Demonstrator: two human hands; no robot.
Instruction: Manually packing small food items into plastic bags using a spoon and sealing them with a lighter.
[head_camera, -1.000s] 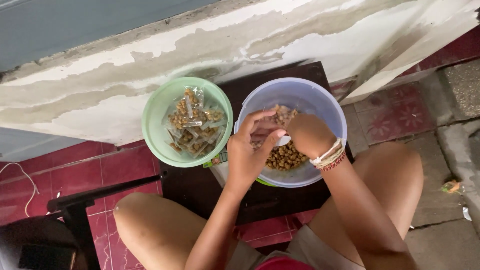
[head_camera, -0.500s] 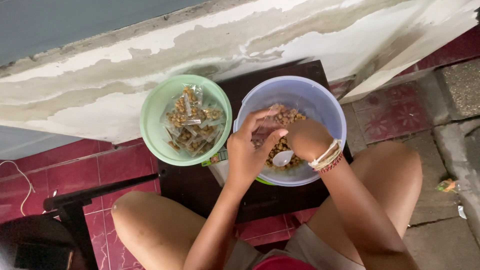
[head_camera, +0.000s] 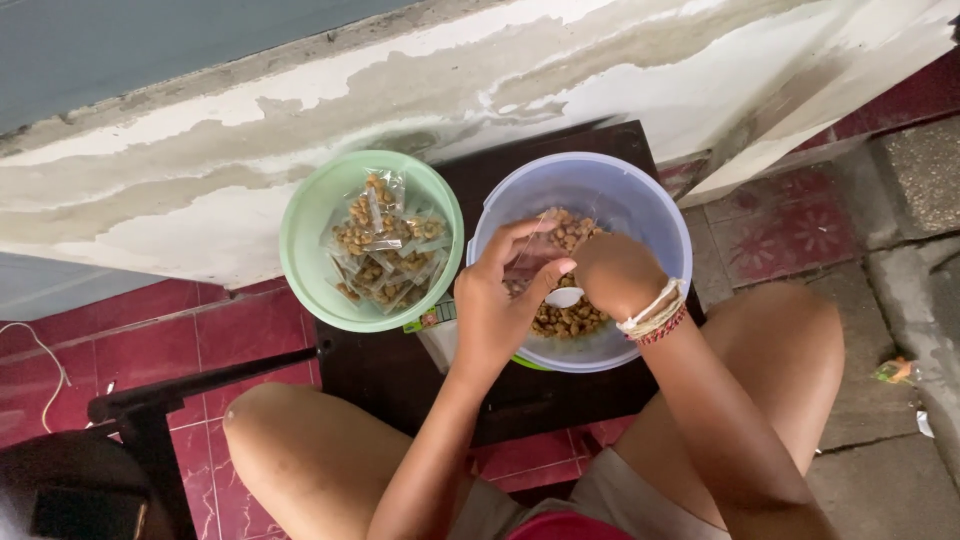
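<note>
Peeling wall runs behind my dark desk (head_camera: 400, 370). At two o'clock, over the blue bowl (head_camera: 640, 200) of nuts, my left hand (head_camera: 495, 310) pinches a small clear bag (head_camera: 535, 250) open while my right hand (head_camera: 615, 275) grips a white spoon (head_camera: 565, 297). Filling step; next calls for a steady tip into the bag's mouth.

My right hand (head_camera: 617, 274) hides most of the small white plastic spoon (head_camera: 564, 297); my left hand (head_camera: 497, 303) covers part of the clear plastic pouch (head_camera: 530, 252), contents unclear.
</note>
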